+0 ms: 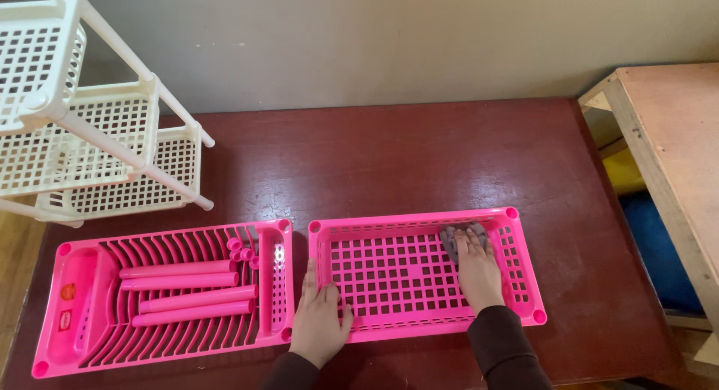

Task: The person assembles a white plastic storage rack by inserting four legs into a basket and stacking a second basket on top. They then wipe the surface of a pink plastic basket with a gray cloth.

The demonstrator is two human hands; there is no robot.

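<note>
Head view: one camera, looking down over both hands.
Work in hand: wiping a pink lattice tray (419, 277), judged from the cloth under the right hand.
Right hand (479, 274): flat, fingers pressed down on a small grey cloth (449, 236) inside the tray's far right corner.
Left hand (320, 319): spread flat, palm down on the tray's near left rim, steadying it; grips nothing.
Progress: cannot tell how much of the lattice is wiped; the cloth sits at the far right corner, the rest of the tray lies bare.
Second tray (90, 315): pink slotted rack to the left, just beside the first, untouched; four pink tubes (187, 292) and small pink caps (241, 249) lie in it.
White rack (105, 135): assembled tiered shelf, tipped on its side, far left.
Surface (419, 158): dark red-brown, glossy, worn in places.
Room: plain pale wall beyond; a bare wooden bench (674, 135) at right, blue and yellow things beneath it.
</note>
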